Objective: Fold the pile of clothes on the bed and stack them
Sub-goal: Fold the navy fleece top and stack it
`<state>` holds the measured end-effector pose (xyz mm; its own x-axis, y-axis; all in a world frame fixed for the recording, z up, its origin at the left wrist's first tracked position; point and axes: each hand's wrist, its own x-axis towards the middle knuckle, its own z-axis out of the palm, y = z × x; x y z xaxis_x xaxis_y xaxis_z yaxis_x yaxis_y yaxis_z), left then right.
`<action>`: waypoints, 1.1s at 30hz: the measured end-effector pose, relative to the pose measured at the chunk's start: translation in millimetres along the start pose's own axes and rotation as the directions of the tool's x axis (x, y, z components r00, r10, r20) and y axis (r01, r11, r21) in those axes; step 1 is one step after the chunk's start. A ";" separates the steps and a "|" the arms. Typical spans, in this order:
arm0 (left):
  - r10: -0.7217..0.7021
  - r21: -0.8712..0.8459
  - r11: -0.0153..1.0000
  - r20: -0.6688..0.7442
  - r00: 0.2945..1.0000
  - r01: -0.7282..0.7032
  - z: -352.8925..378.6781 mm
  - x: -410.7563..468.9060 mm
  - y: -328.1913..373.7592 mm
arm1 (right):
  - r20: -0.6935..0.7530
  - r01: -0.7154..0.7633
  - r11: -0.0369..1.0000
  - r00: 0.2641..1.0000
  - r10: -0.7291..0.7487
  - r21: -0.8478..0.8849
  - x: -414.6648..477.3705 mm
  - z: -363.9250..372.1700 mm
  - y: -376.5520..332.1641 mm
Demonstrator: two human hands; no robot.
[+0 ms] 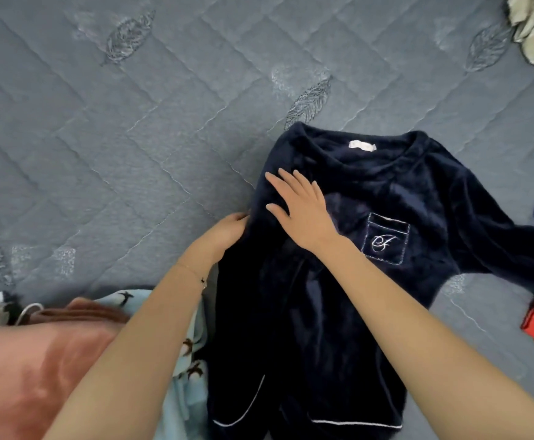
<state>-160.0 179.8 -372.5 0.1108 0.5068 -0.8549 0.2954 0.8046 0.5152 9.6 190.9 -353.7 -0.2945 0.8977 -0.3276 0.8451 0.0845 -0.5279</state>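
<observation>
1. The left hand [229, 231] curled its fingers round the turned-in side edge of a navy fleece top [434, 198], which was spread face up on the quilted bed [132, 122].
2. The right hand [300, 211] lay flat on the chest, fingers spread, gripping nothing.
3. The plush cloth looked soft, limp and light, and was best taken at the shoulders or hem.

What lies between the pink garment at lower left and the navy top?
Head view: a light blue bird-print cloth lies between the pink garment and the navy top, partly under the left forearm.
</observation>
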 end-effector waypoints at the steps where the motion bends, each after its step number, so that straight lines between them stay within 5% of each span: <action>1: 0.012 -0.032 0.999 0.062 0.998 -0.010 -0.7 -0.9 -0.5 | 0.017 0.029 1.000 0.999 -0.029 -0.008 2.7 1.4 -4.4; 7: 0.078 -0.106 0.993 0.180 0.980 -0.059 2.1 -7.0 -7.0 | 0.073 0.133 0.988 0.988 -0.139 0.079 14.7 -3.0 -22.6; 12: 0.204 -0.019 0.979 -0.053 0.978 -0.205 -2.8 -8.9 -10.4 | 0.291 0.128 0.983 0.953 -0.085 -0.134 31.3 -9.3 -23.2; 19: 0.096 -0.288 0.948 -0.140 0.985 -0.133 -4.8 -3.0 -26.3 | 0.351 0.080 0.969 0.936 0.008 -0.236 37.7 1.4 -15.8; 25: 0.252 -0.070 0.960 -0.193 0.948 -0.270 -1.2 0.4 -24.5 | 0.306 0.113 0.950 0.952 -0.020 -0.290 42.6 11.5 -19.0; 28: 0.273 0.050 0.962 -0.257 0.927 -0.269 -4.9 0.2 -24.8 | 0.166 0.067 0.961 0.986 -0.023 -0.268 46.6 11.3 -18.5; 31: 0.130 0.129 0.987 -0.331 0.935 -0.092 -14.3 -2.2 -29.3 | -0.013 -0.048 0.987 0.999 0.046 -0.152 47.1 8.7 -18.0; 33: 0.016 0.222 0.974 -0.302 0.953 0.053 -18.0 -6.9 -32.5 | 0.034 -0.073 0.995 0.997 0.076 -0.072 45.3 6.8 -18.2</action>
<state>-187.4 155.7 -382.3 -0.1756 0.5897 -0.7883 0.5043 0.7416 0.4424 -22.2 227.1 -364.3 -0.2445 0.8865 -0.3929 0.8942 0.0494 -0.4449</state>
